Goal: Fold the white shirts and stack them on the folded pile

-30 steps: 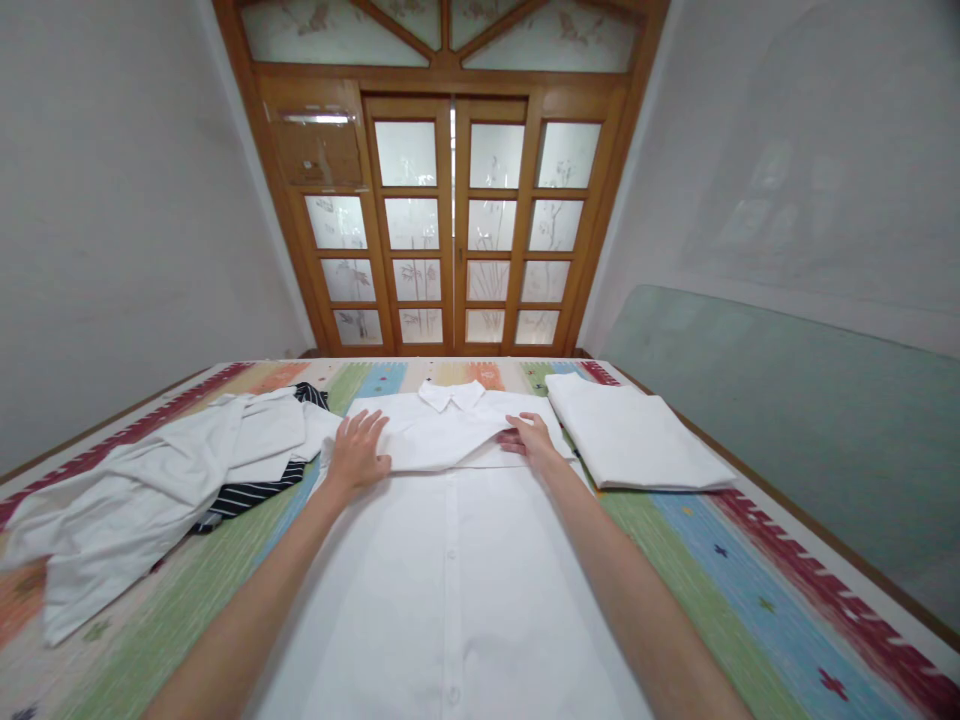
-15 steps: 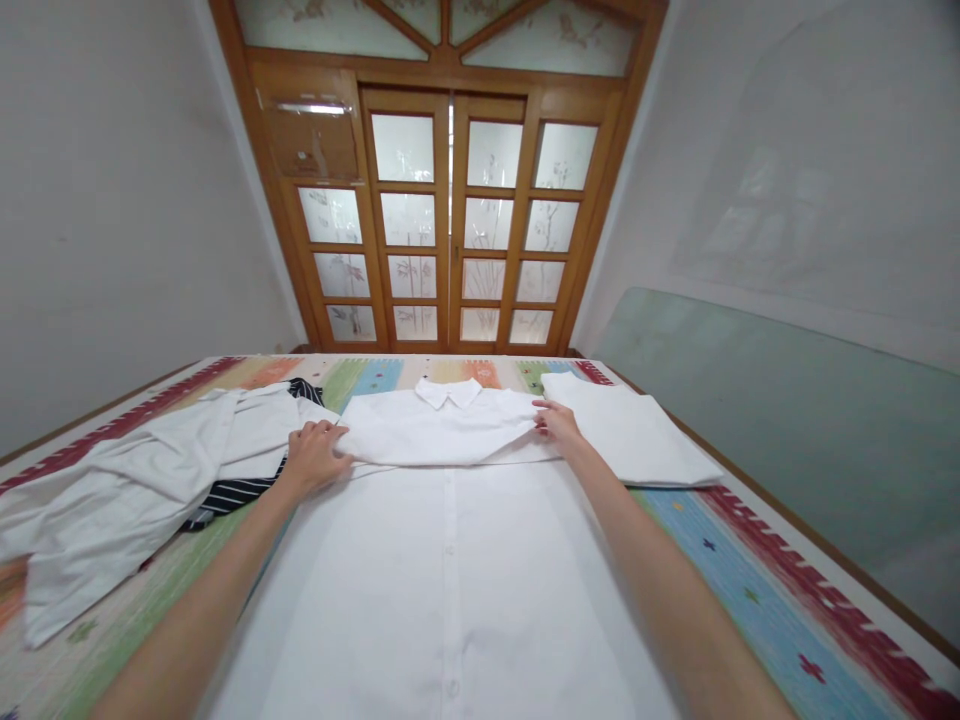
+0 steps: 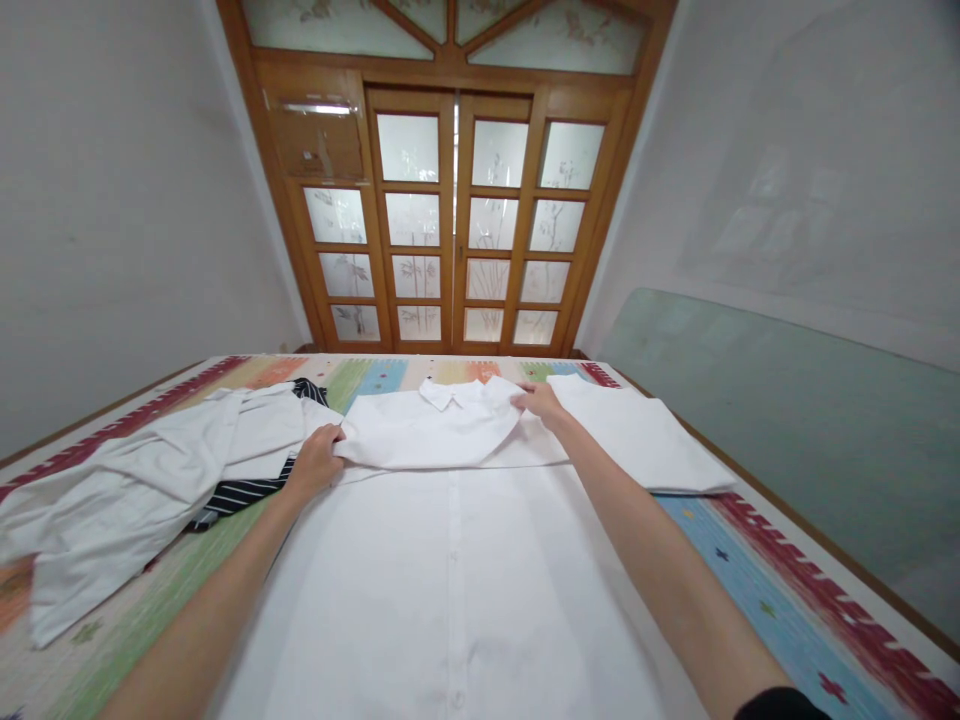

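A white button-front shirt [image 3: 420, 570] lies face up before me, its collar [image 3: 452, 394] at the far end and its button strip running towards me. Across the chest below the collar is a folded band of the same white cloth, perhaps a sleeve [image 3: 420, 435]. My left hand [image 3: 321, 458] is closed on the left end of this band. At the other end, my right hand [image 3: 538, 402] pinches the band's edge between thumb and fingers and holds it raised beside the collar. Which layers each hand holds is partly hidden.
On the left, a loose white garment [image 3: 150, 470] lies over black-and-white striped cloth [image 3: 244, 494]. A folded white garment [image 3: 637, 435] sits at the right. Everything rests on a colourful striped cover [image 3: 742, 560]. Wooden glazed doors [image 3: 457, 220] stand beyond, and a pale green panel [image 3: 787, 400] at right.
My right hand has moved left and slightly up, lifting the right end of the band, which lay flatter before. My left hand's fingers have closed more around the left end.
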The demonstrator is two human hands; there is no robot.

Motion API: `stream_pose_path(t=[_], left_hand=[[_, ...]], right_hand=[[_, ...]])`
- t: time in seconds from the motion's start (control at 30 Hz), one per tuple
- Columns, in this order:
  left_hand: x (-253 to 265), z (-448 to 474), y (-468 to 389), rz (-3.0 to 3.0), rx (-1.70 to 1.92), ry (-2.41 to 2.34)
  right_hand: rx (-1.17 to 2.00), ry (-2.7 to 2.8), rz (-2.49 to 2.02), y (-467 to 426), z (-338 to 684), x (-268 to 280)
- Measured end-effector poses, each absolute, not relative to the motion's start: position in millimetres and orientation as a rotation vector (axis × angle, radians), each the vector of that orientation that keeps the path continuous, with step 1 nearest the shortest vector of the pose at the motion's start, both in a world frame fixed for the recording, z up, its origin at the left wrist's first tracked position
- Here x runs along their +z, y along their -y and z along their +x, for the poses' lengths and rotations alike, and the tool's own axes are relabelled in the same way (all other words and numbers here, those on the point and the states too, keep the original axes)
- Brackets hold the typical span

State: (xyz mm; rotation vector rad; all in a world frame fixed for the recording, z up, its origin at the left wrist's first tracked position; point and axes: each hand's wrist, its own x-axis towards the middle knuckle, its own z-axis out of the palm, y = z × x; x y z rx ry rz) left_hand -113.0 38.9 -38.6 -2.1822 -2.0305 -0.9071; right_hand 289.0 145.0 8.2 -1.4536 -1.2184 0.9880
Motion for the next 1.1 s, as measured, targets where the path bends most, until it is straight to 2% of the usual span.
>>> stream_pose_path(t=[0.23,0.37,0.43,0.57,0.67,0.73,0.87,1.1], left_hand=[[-42,-122,-29,-2.179,-0.9,2.018],[-44,-127,-25,-2.184,-0.878,1.965],[-44,-128,-24,-2.204,-0.832,1.922],[-37,-127,-21,-2.301,-0.702,1.86],[-27,-129,-21,-2.415,-0.557,1.822],[-17,-132,-23,-2.522,-0.432,1.807],[1,-137,-39,-2.748,-0.261,1.858],[-9,-119,-103,-2.534,-0.257,1.91]], right_hand=[[0.722,1.392,-0.885,-156,288,58],[0.65,1.43,-0.866,-137,318,52],[0.735,1.416,-0.997,-123,332,38],[1.24,1.354,-1.296,-93,351,3],[1.47,1.292,-1.344,-77,354,-17],[1.47,1.254,-1.34,-70,351,-26],[1.245,1.327,-1.324,-63,340,-31],[1.239,1.211,-1.342,-57,320,-20]])
